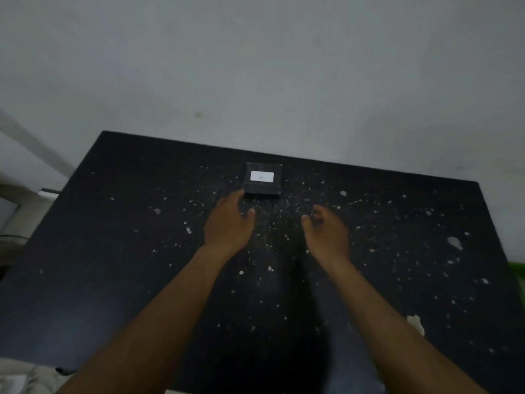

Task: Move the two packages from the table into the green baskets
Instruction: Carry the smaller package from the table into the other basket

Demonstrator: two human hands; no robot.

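— Start at the left. What is the left hand (228,220) doing?

— It reaches forward over the black table (113,251), palm down, forearm running back toward the lower left corner. Its fingers are loosely spread and hold nothing. The tips of the longest ones come right up to the near left corner of the package (262,180); whether they actually touch it, I cannot tell.

— And the package itself?

— A small dark, flat, rectangular box, nearly the same colour as the table. On its top sits a white label (262,176) with what looks like the letter A, faint and blurred. It lies flat toward the far edge of the table, close to the grey wall (255,66), roughly centred between the two arms and slightly nearer the left hand.

— The right hand (326,231)?

— Also stretched forward, but turned more on edge, palm facing inward to the left. The fingers are curled and slightly parted, thumb apart from them, empty. It sits apart from the package, to its near right.

— Anything farther right?

— The tabletop is speckled with pale chips and scuffs, and a sliver of something green (518,267) shows at the right edge beyond the table.
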